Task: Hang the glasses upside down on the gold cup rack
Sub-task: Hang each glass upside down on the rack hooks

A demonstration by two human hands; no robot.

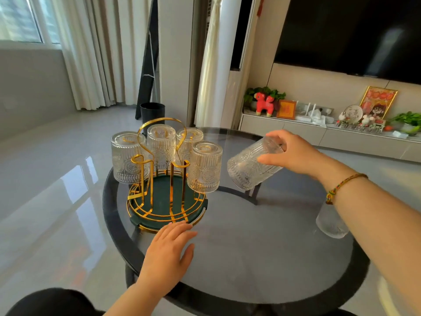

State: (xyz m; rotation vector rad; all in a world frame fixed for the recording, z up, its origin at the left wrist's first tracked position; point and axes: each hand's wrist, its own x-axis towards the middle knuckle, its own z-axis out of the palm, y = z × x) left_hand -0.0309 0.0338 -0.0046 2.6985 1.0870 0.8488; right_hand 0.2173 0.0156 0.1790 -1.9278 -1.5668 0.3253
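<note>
I see my right hand (289, 153) gripping a ribbed glass (250, 166) by its base, fingers wrapped round it, tilted mouth-down just right of the gold cup rack (164, 179). Four glasses (205, 167) hang inverted there. My left hand (168, 249) lies flat, fingers together, at the rack's tray edge, possibly touching. Another glass (330, 222) stands under my right forearm.

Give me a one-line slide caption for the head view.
Right hand carries a tilted glass toward the gold cup rack, four glasses already hung; left hand rests by its base.
</note>
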